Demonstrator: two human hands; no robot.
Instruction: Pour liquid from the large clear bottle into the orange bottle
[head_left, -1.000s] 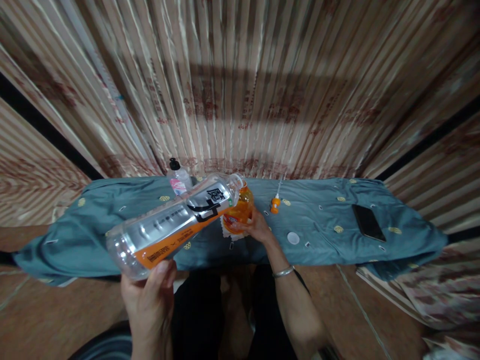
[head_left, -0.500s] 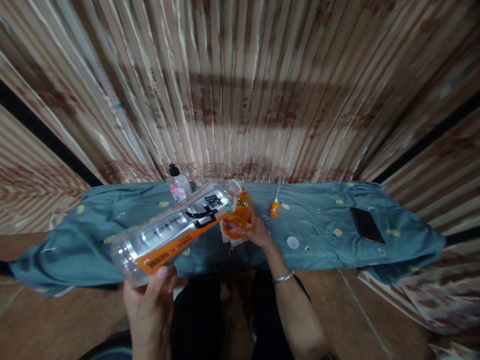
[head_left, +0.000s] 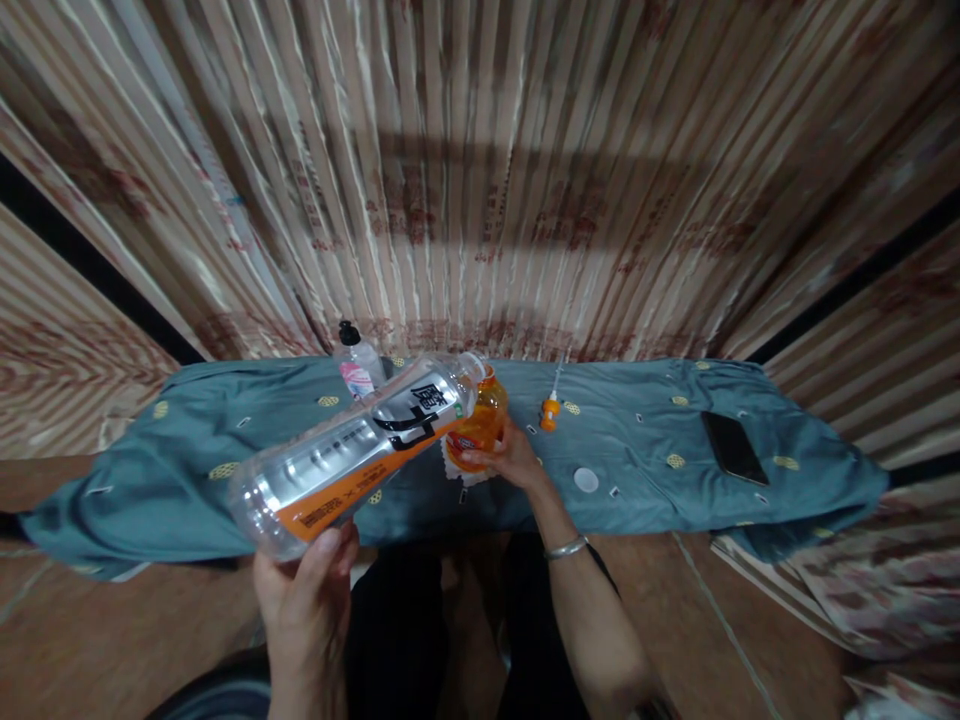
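Head view, and both hands were busy! The left hand [head_left: 307, 580] had its fingers wrapped under the base end of a big clear bottle [head_left: 360, 455], thumb along the near side, the bottle slanting away toward two o'clock. That low grip looked chosen to keep the base supported while the neck reached across; the tilt seemed meant to bring its mouth to the orange bottle [head_left: 487, 415]. Whether the two necks touched, or any liquid ran, I couldn't tell.

Over to the right hand [head_left: 514, 455], a bangle [head_left: 566, 548] on its wrist: fingers curled firmly around the right side of the orange bottle, presumably to steady it. And where did that bottle sit? At ten to eleven o'clock from the right hand, inside its grip, and at about two o'clock from the left, well apart from those fingers.

Around them on the surface [head_left: 637, 500], an orange pump top [head_left: 550, 412] lay at one o'clock from the right hand, perhaps set aside to free the neck. A white disc [head_left: 586, 480] lay toward four, a phone [head_left: 733, 447] far out at three, and a black-capped bottle [head_left: 358, 365] stood at ten.
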